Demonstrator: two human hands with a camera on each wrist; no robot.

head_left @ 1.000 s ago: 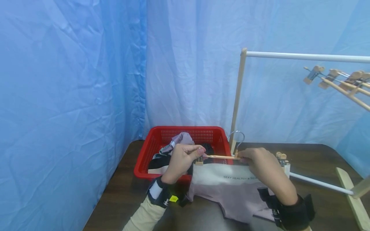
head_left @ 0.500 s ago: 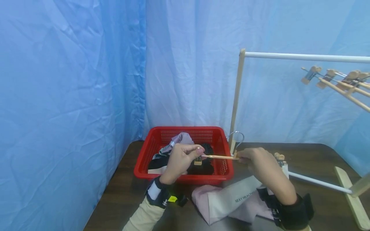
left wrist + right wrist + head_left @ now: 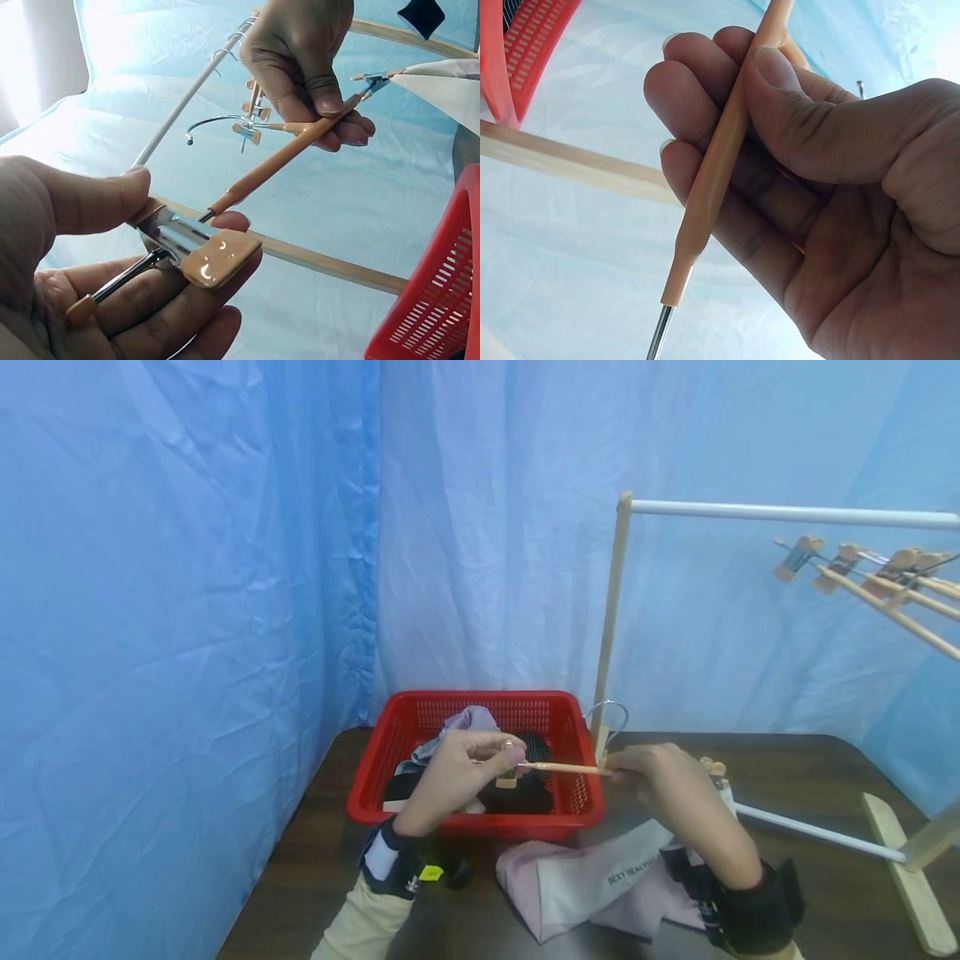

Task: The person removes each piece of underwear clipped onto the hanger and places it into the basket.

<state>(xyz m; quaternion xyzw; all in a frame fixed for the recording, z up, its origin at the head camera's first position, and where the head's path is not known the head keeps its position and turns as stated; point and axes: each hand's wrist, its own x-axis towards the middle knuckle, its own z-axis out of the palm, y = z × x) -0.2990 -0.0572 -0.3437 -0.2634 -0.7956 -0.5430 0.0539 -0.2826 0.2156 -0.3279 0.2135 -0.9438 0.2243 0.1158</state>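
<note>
In the head view my left hand (image 3: 453, 781) pinches the left clip (image 3: 221, 259) of a trouser hanger (image 3: 562, 768) between thumb and fingers. Nothing hangs from this clip. My right hand (image 3: 663, 785) grips the hanger's orange bar (image 3: 720, 161) near its middle, thumb on top. In the left wrist view, white cloth of a garment (image 3: 442, 82) is still caught by the clip at the far end. The white and mauve garment (image 3: 592, 885), with printed letters, droops folded onto the table below. My right forearm hides part of it.
A red basket (image 3: 480, 828) with several clothes stands behind my left hand. At right is a garment rack with a white rail (image 3: 795, 512), bearing several clip hangers (image 3: 892, 593). Its wooden foot (image 3: 911, 877) rests on the dark table (image 3: 300, 877). Blue curtains surround the table.
The garment's left side has come out of the left clip and dropped onto the table. My left hand has since shifted slightly left with the clip; my right hand still holds the bar.
</note>
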